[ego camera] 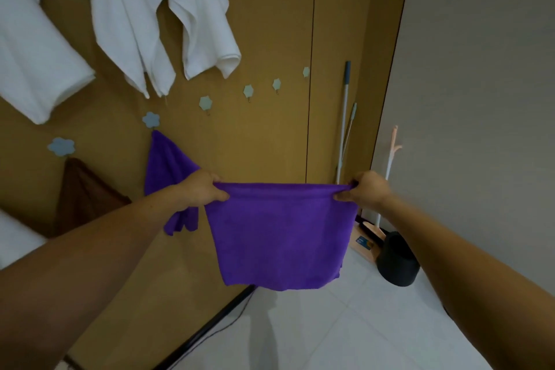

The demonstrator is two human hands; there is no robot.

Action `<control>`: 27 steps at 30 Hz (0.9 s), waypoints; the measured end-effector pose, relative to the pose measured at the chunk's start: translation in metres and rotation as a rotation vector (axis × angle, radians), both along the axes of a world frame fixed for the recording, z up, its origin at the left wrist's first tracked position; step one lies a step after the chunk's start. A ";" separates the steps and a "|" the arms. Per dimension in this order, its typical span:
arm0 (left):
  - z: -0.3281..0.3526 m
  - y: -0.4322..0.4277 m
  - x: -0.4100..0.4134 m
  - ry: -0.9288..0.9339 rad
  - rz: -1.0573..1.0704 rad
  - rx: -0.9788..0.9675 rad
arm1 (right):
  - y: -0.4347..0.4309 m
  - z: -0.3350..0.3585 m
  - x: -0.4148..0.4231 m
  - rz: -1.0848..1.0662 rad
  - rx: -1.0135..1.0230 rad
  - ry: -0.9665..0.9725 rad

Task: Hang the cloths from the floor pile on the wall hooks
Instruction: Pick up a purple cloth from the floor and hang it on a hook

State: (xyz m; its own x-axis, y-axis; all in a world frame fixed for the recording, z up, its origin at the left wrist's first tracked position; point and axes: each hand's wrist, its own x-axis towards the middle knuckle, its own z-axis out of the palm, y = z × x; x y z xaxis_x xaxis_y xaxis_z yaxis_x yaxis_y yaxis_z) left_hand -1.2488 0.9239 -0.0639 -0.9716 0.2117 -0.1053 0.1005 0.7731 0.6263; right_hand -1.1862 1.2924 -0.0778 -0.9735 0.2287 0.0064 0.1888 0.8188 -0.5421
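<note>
**Purple cloth held spread before the hook wall**

The tan wooden wall panel fills the left and centre of the view, meeting a white tiled floor below and a plain grey wall on the right; three large white towels hang high on the panel; a square purple microfibre cloth hangs in the air in front of the panel, stretched flat by its top edge between both hands; the left hand pinches the top left corner, thumb under and fingers closed over the hem; the right hand pinches the top right corner in the same closed grip; a second purple cloth hangs from a pale blue flower-shaped hook, partly behind the left wrist; a brown cloth hangs from another blue flower hook further left; four small flower hooks stand bare in a rising row to the right; in the corner lean a grey-handled mop pole, a pink and white broom and a black bucket on the floor.
</note>
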 end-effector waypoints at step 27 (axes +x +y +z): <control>0.018 -0.020 -0.083 0.342 0.364 0.839 | -0.137 0.042 -0.162 0.436 -0.664 0.205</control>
State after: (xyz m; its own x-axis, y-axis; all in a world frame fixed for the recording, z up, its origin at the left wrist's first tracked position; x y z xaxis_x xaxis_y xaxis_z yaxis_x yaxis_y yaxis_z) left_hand -1.3320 0.9038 -0.0463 -0.9425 -0.2301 0.2424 0.2224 0.1095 0.9688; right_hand -1.3482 1.1554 -0.0353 -0.9700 -0.1508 0.1904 -0.2278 0.2919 -0.9289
